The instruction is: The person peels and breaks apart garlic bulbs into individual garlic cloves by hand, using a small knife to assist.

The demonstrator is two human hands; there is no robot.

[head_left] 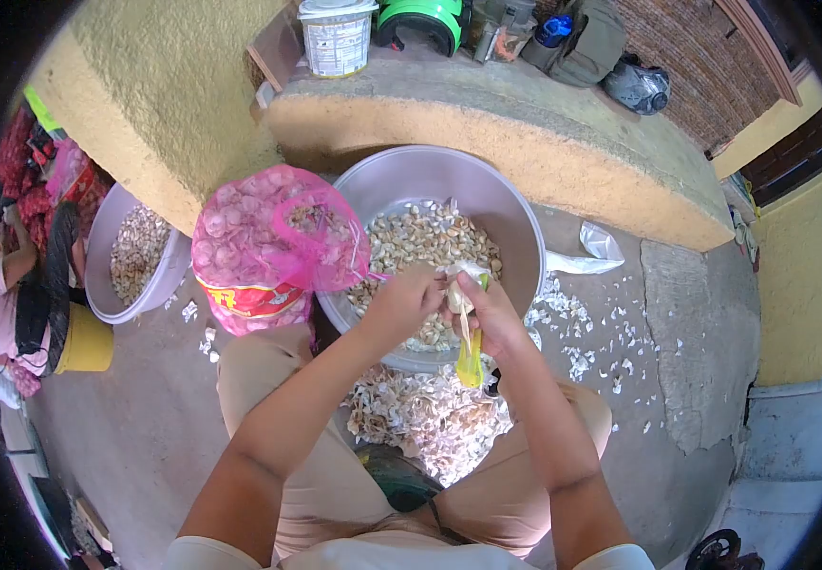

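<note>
My right hand (492,312) is closed around a whitish garlic bulb (466,274) over the near side of a large grey basin (340,313). A yellow-green, handle-like piece (470,369) sticks out below the same hand; its other end is largely covered by the fingers. My left hand (409,302) is closed, with its fingertips pinched at the bulb's left side; what they pinch is hidden. Loose garlic cloves (420,237) cover the basin's bottom. Left of the basin stands a pink mesh sack (249,228) full of garlic bulbs.
Garlic skins (430,418) are heaped between my legs, with more scraps (577,313) on the floor at right. A white plastic bag (591,252) lies beside the basin. Behind runs a raised ledge (487,123). Another person (2,304) sits at far left near a second basin (159,294).
</note>
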